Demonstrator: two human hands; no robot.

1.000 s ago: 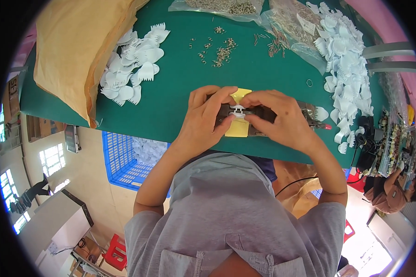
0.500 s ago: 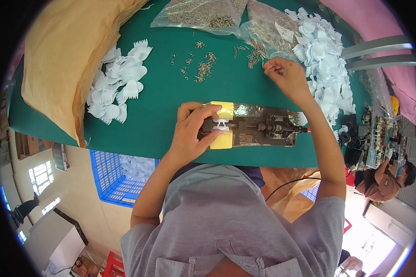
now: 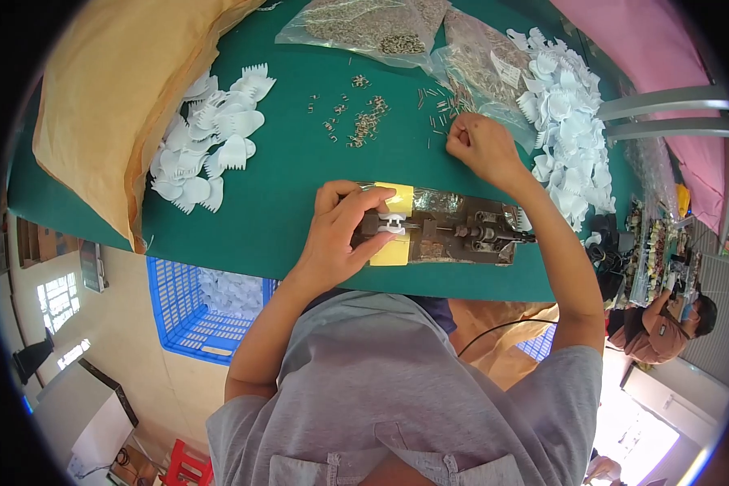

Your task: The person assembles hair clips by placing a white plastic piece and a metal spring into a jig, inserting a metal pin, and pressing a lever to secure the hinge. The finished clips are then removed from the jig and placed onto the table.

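My left hand [image 3: 340,231] pinches a white plastic claw clip [image 3: 392,224] between thumb and fingers, at the left end of a dark metal jig [image 3: 462,231]. Yellow pads [image 3: 394,253] lie on the jig beside the clip. Beyond the jig, on the right, my right hand [image 3: 484,150] is closed with its fingertips together. Small metal pins [image 3: 439,107] lie scattered just past those fingertips. Whatever the right fingers hold, if anything, is too small or hidden to see. To the left of the pins sits a loose heap of small metal springs [image 3: 368,121].
White toothed clip pieces form a pile [image 3: 215,138] on the left and a larger pile [image 3: 563,121] on the right. Clear plastic bags [image 3: 356,28] of metal parts and a brown paper sack [image 3: 113,121] flank the green table [image 3: 300,162]. Below stands a blue crate [image 3: 174,320].
My right hand has shifted left and slightly nearer to me, fingers closed. Pins by it lie more spread out. My left hand keeps the clip at the jig.
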